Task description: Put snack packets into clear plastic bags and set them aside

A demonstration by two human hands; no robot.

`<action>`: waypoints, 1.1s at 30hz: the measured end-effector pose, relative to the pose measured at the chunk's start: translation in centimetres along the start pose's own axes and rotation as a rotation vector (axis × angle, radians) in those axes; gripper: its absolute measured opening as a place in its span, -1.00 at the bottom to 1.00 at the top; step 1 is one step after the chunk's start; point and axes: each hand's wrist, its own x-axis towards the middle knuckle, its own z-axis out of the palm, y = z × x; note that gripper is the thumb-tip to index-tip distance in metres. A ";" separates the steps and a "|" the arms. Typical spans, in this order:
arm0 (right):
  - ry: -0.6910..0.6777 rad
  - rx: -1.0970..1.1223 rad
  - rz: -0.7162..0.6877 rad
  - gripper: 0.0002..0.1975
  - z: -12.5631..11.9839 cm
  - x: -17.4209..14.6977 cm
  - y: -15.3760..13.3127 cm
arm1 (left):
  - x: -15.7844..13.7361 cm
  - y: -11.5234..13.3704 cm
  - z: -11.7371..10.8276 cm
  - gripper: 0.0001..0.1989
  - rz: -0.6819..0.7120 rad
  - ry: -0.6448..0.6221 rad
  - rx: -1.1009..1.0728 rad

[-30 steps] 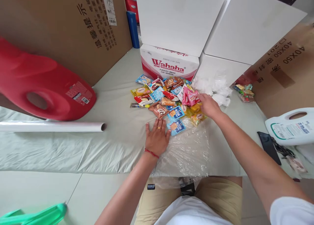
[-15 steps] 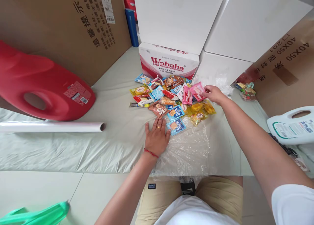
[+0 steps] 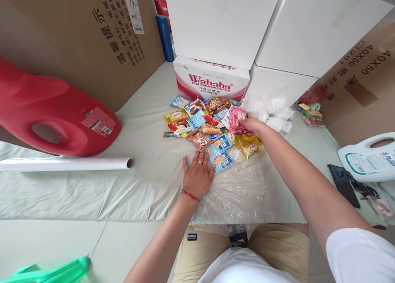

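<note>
A pile of small wrapped snacks lies on the cloth-covered surface. Toward its right side, the fingers of my right hand (image 3: 254, 126) are closed at the lower edge of a pink snack packet (image 3: 237, 118); a second pink wrapper seems to overlap it. My left hand (image 3: 198, 171) rests flat on the cloth with its fingers spread, fingertips by a brown snack packet (image 3: 199, 140). To its right are two blue snack packets (image 3: 221, 161). Yellow snack packets (image 3: 248, 148) lie partly under my right hand. A clear plastic sheet (image 3: 234, 196) spreads in front of the pile.
A Wahaba-style red and white carton (image 3: 212, 79) stands behind the pile. Crumpled clear bags (image 3: 276, 110) lie to the right. At left are a red jug (image 3: 70, 106) and a white roll (image 3: 68, 164). A phone (image 3: 343, 185) and white bottle (image 3: 367, 159) sit at right.
My right hand has moved left with the pink packet, bringing it onto the other pink packet on the pile. My left hand stays in place. The phone has come into view.
</note>
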 end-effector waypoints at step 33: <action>0.461 -0.891 -0.601 -0.29 -13.4 -15.3 22.8 | 0.3 0.2 -0.2 -0.39 0.018 0.001 0.109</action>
